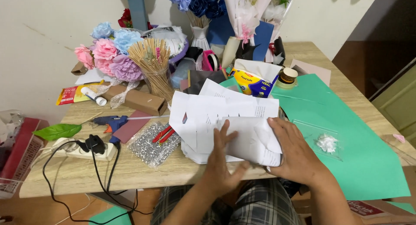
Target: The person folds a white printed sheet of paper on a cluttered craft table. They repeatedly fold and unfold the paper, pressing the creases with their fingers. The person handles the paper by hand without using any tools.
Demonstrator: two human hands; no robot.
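Lap: checked grey-and-black trousers (260, 205) lay closest to the lens, under the edge of the pale wooden table (143, 171).
Left hand (223, 162): it pressed flat on a folded white paper sheet (249, 140), fingers spread and pointing up across the sheet.
Right hand (297, 153): it cupped the same sheet's right edge, fingers together and curled over the fold, thumb below.
Paper: the folded sheet sat at the table's near edge, on top of a loose stack of white printed pages (208, 116).
Far left: a white power strip with a black plug (84, 148) lay near the table's front left, a green leaf (56, 131) just beside it.
Left of centre: a blue hot-glue gun (110, 122) rested near a clear bag of silver beads (154, 142), with red-handled scissors (164, 134) on it.
Behind: pink, purple and blue paper flowers (110, 51) stood beside a glass jar of wooden skewers (154, 64).
Right: a large green card sheet (346, 138) covered the table, carrying a small clear packet of white bits (326, 142).
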